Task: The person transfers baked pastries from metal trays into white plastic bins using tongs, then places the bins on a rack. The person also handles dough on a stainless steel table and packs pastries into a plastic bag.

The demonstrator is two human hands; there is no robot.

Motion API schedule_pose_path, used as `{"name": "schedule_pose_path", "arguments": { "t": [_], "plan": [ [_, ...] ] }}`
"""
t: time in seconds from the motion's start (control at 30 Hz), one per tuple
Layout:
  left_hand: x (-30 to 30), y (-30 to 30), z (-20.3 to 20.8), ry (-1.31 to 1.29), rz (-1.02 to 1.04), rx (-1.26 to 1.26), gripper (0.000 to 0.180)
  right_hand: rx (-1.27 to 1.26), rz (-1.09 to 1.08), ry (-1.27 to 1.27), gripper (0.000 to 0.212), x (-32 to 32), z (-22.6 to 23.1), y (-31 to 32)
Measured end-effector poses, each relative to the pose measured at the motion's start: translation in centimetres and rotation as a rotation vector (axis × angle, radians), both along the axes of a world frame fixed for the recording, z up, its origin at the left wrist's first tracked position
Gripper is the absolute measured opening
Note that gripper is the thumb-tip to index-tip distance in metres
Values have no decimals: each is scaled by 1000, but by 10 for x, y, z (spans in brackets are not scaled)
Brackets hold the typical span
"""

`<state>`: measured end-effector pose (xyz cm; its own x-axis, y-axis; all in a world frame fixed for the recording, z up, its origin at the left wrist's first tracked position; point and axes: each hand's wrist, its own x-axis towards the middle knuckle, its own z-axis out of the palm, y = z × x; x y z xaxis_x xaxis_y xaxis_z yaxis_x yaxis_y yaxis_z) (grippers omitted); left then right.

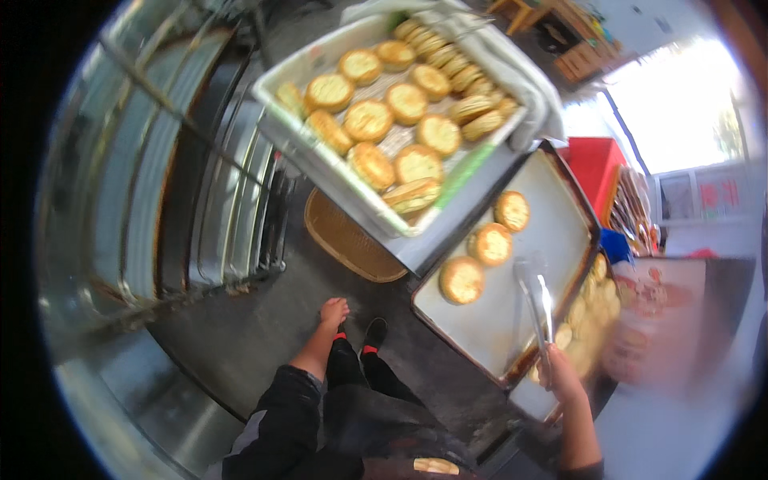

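Observation:
In my right hand (565, 376) is a pair of metal tongs (534, 300), its tips over the baking tray (552, 200). Three round golden flatbreads lie along the tray's left side: a far one (512, 210), a middle one (490, 244) and a near one (462, 280). The tong tips stand apart from them, with nothing visible between. My left hand (335, 310) hangs over the floor beside my leg, fingers curled together; whether something is inside them is hidden. Beyond the tray, a white plastic crate (352, 192) holds many more flatbreads, some flat, others standing on edge in rows.
Metal rack shelves with trays (200, 160) rise on the left. A woven basket (352, 240) sits below the crate. Right of the tray are more pale breads (596, 312), a printed cardboard box (656, 312) and a red box (594, 172). White cloth (536, 96) drapes the crate's far corner.

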<state>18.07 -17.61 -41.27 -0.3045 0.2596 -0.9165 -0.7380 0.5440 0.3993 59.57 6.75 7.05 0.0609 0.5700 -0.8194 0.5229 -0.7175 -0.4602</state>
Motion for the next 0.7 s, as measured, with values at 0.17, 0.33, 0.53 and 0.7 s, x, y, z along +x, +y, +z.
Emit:
{"name": "schedule_pose_path", "arguments": {
  "t": [0.17,0.33,0.53,0.7],
  "plan": [
    [19,57,-61,-39,170,-6,63,79,-121,24,47,-53,-37,56],
    [4,106,-67,710,137,-234,72,198,-17,22,49,-81,-53,52],
    [3,181,6,1041,256,107,83,233,-91,150,50,-75,-72,43],
    [-27,300,30,601,301,236,92,291,-179,168,48,-51,-74,30]
  ]
}}
